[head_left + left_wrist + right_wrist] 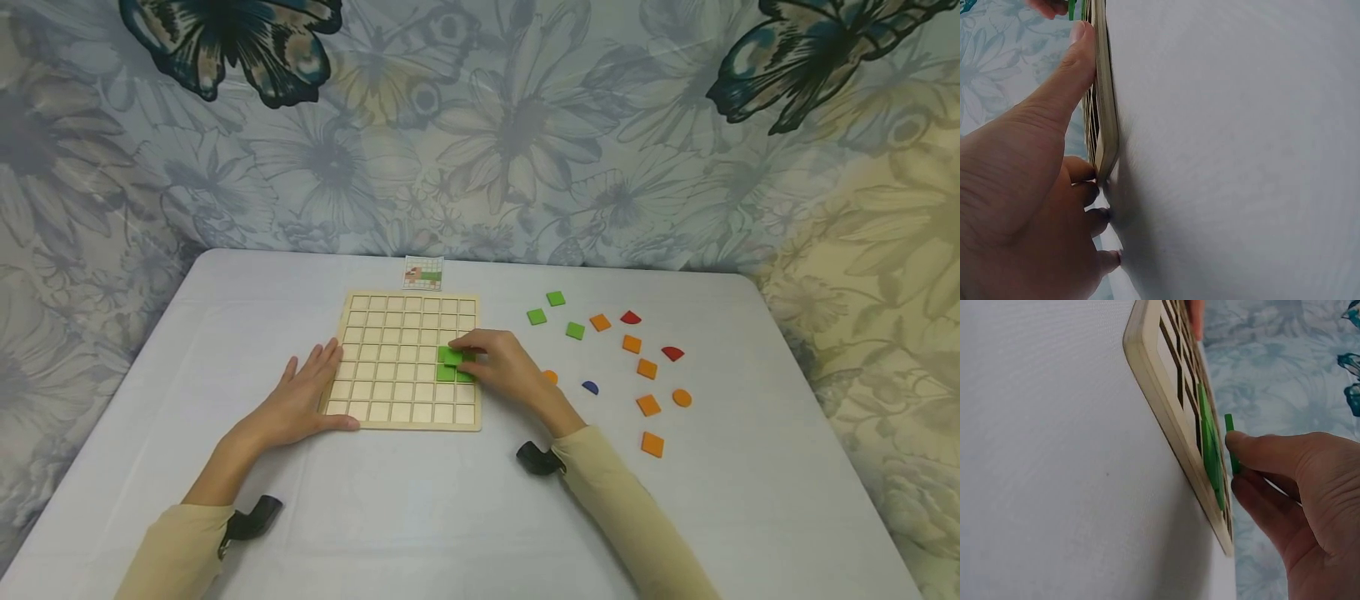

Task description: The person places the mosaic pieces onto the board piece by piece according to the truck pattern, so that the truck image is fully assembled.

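A wooden grid board (390,367) lies on the white table. My left hand (303,396) rests at its left edge with fingers spread, the thumb on the near left corner. My right hand (510,371) pinches a green square tile (1232,444) between thumb and fingers, just above the board's right side. Under and beside that tile, several green square tiles (446,373) sit in the grid; the right fingers partly hide them. In the left wrist view the thumb (1075,69) lies along the board's edge (1105,94).
A small pattern card (423,273) lies behind the board. To the right are scattered green squares (555,298), orange squares (648,406), red quarter-circle-like pieces (672,354), a blue half circle (591,387) and orange circles (682,398). A patterned cloth (480,167) hangs behind the table.
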The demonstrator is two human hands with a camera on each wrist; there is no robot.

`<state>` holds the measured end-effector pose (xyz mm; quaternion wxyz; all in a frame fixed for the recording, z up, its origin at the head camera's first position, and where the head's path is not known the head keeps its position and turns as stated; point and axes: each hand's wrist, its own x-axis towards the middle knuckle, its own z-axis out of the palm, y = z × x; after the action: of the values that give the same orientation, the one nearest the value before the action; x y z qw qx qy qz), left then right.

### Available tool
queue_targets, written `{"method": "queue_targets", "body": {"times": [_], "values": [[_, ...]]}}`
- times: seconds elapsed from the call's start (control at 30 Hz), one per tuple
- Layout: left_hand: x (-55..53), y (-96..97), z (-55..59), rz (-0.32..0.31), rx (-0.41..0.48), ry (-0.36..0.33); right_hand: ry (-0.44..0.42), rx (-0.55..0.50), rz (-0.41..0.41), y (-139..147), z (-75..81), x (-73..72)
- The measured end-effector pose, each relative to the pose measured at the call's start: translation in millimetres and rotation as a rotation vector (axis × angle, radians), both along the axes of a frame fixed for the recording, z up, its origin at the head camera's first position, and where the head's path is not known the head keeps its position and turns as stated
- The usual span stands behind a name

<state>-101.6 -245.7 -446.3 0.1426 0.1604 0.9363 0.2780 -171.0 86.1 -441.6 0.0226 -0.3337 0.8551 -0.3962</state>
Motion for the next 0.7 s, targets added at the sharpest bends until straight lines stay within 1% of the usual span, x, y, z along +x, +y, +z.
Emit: {"method": "queue_targets", "body": {"times": [0.1, 0.2, 0.47, 0.7], "values": [[-0.6, 0.1, 0.0, 0.002, 0.000, 0.000, 0.016, 0.035, -0.014, -6, -0.4, -1.7], [-0.7, 0.3, -0.1, 0.004, -0.002, -0.001, 0.021, 0.049, -0.017, -11, -0.4, -3.4], [0.0, 0.9, 1.1, 0.002, 0.012, 0.001, 0.003, 0.050, 0.009, -22, -1.9, -7.6], [0.9, 1.6, -0.1, 0.003, 0.007, 0.016, 0.034, 0.073, 0.023, -31, -4.5, -11.4]]}}
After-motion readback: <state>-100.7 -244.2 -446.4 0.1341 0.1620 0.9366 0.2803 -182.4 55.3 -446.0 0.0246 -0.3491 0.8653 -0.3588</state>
